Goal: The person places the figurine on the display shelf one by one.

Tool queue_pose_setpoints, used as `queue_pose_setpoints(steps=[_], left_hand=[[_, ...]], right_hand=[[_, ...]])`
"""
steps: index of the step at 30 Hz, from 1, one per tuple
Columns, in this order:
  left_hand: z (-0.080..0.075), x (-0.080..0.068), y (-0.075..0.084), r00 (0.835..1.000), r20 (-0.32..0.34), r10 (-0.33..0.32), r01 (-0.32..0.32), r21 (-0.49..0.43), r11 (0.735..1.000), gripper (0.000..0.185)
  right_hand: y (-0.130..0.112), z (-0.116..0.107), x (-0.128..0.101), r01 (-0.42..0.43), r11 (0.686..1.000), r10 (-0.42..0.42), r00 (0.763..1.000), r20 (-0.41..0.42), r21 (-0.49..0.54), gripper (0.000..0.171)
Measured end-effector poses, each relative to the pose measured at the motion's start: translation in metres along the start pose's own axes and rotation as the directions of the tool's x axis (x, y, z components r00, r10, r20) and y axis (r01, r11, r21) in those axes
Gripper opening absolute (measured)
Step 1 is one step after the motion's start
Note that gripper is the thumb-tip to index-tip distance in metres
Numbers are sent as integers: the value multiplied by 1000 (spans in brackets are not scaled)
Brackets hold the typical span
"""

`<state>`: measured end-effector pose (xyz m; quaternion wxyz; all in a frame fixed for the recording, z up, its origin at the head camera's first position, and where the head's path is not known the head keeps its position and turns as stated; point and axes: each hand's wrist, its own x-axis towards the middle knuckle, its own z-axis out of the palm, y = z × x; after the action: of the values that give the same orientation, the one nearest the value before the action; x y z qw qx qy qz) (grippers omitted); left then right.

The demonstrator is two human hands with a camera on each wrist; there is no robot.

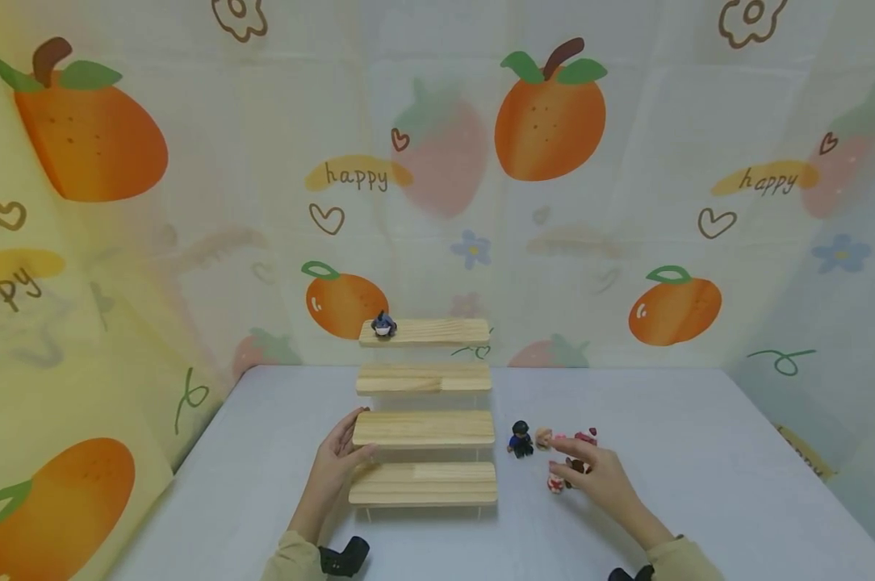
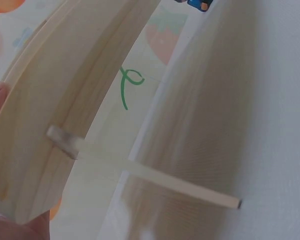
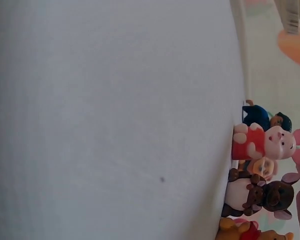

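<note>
While left hand [image 1: 333,466] steadies, pale wooden stepped shelf [image 1: 424,429].

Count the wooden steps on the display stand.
4. The bottom step is nearest the person, the second step has the left hand touching its left end, the third step is above, and the top step carries a small figurine.

a fruit-printed cloth backdrop [image 1: 626,202] is hung behind the grey table [image 1: 735,484], and a small dark figure [image 1: 383,324] is seen on the top step.
</note>
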<state>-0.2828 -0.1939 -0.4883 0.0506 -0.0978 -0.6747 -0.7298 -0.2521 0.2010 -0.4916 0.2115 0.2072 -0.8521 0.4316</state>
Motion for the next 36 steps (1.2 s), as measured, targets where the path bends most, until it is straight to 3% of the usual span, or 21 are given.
queue_pose_setpoints(steps=[11,17,24,36], left_hand=[[1,0,2,1000,20,5,-5,-13,1000,73],[1,0,2,1000,17,7,-7,-6,1000,73],[1,0,3,1000,16,-2,3,-13,1000,74],[0,0,1,1000,19,2,-1,-26,1000,71]], right_hand=[[7,-6,2,159,985,-153,984,96,-61,31],[8,-8,2,275,955,-263,958,112,-114,32],[9,-8,1,268,949,-239,955,179,-166,32],[9,-7,0,346,906,-285,924,254,-245,35]])
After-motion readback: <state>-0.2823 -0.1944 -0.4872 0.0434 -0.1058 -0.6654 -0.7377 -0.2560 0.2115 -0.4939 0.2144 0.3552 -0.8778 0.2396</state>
